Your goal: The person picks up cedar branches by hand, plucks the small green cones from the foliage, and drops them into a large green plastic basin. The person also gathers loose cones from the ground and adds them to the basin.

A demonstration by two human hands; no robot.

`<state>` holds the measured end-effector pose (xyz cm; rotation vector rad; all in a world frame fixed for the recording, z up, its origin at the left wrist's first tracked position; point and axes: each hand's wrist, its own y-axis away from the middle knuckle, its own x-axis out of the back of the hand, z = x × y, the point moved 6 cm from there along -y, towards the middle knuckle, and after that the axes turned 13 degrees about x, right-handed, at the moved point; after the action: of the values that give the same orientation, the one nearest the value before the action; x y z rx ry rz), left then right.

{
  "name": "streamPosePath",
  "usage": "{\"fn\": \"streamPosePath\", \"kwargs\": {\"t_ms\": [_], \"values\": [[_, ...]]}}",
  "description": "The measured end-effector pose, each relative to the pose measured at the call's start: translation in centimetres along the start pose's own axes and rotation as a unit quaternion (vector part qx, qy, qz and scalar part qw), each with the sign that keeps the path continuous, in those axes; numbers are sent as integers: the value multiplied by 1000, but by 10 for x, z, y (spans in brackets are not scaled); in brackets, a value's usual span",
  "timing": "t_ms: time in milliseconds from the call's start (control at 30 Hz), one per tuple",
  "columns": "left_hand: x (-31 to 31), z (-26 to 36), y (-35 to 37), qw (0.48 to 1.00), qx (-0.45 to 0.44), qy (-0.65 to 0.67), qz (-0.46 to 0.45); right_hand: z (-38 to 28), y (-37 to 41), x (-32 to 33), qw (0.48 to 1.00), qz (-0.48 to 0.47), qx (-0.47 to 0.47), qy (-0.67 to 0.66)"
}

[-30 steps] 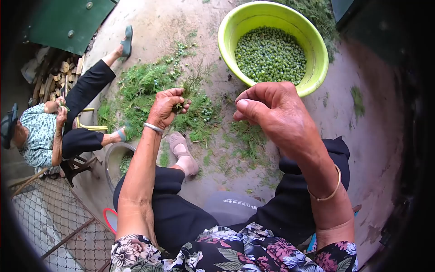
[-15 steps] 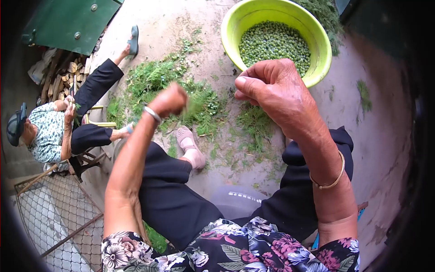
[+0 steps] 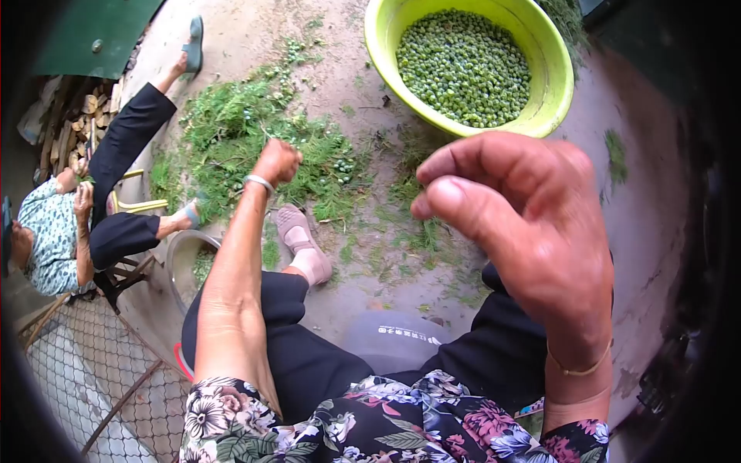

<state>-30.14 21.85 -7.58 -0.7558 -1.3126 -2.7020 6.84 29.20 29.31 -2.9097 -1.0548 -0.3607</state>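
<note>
My left hand (image 3: 278,162), with a silver bangle at the wrist, is closed in a fist over the heap of green conifer sprigs (image 3: 231,147). A thin pale twig (image 3: 264,130) sticks up from it. Close to the camera, my right hand (image 3: 532,216) has its fingers curved, with a gap between thumb and forefinger and nothing visible in it. Beyond this hand stands a yellow-green basin (image 3: 556,96) holding a layer of small round green berries (image 3: 463,69).
At the left a seated person (image 3: 58,231) handles something green beside stacked firewood (image 3: 93,116). A metal bowl (image 3: 181,262) stands by my left knee, near a wire mesh panel (image 3: 85,370). My shoe (image 3: 293,228) rests beside the sprigs.
My left hand has moved slightly left and stopped blurring, over the sprigs. My right hand has come nearer the camera and lower, its thumb and forefinger now apart. The view has shifted, revealing the metal bowl.
</note>
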Motion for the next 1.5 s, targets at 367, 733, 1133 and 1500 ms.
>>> {"fn": "streamPosePath", "kwargs": {"t_ms": [367, 733, 1133, 1500], "values": [[-54, -1, 20, 927, 93, -291, 219, 17, -9, -4, 995, 47, -75, -47], [60, 77, 90, 928, -23, -253, 273, 15, -6, -15, 999, 28, -6, -42], [19, 277, 311, 871, -318, -295, 228, -7, -12, -32, 974, 6, 157, 161], [-7, 317, 324, 863, -381, -235, 235, 15, -21, -45, 990, -103, 74, -57]]}}
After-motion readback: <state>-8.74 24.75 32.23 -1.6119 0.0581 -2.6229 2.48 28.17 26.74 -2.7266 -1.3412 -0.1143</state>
